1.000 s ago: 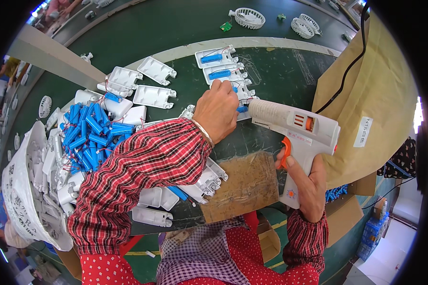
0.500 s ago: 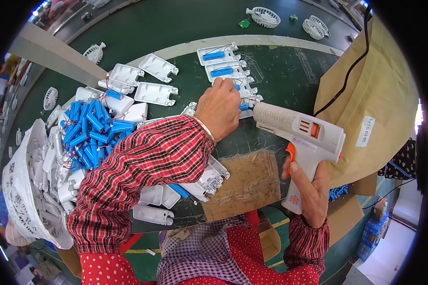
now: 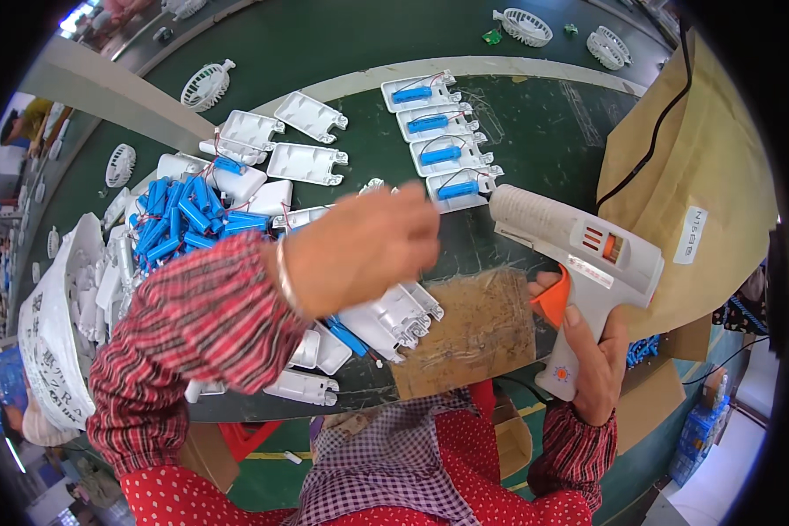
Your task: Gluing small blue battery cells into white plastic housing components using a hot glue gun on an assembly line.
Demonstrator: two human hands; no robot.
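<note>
My right hand (image 3: 598, 364) grips a white hot glue gun (image 3: 548, 223) by its handle, with fingers at the orange trigger (image 3: 554, 298). The nozzle end points up and left, beside the nearest shell of a row. In that row several white plastic shells (image 3: 480, 163) each hold a blue cylindrical battery (image 3: 440, 155) with thin wires. My left hand (image 3: 359, 250) hangs over the bench, left of the row, blurred by motion. Its fingers are bent, and whether anything is between them cannot be made out. Beneath it, more white shells (image 3: 394, 316) lie partly hidden.
A heap of blue batteries (image 3: 180, 215) lies at the left, beside a white sack (image 3: 54, 324) of white parts. Loose empty shells (image 3: 307, 164) are behind it. A worn cardboard piece (image 3: 469, 337) covers the front bench. A brown paper bag (image 3: 666, 202) stands at the right. Round white grilles (image 3: 526, 28) sit farther back.
My left hand has drawn back from the row of shells toward the left and nearer to me, uncovering the batteries there. The glue gun stays in my right hand; the whole view has shifted slightly.
</note>
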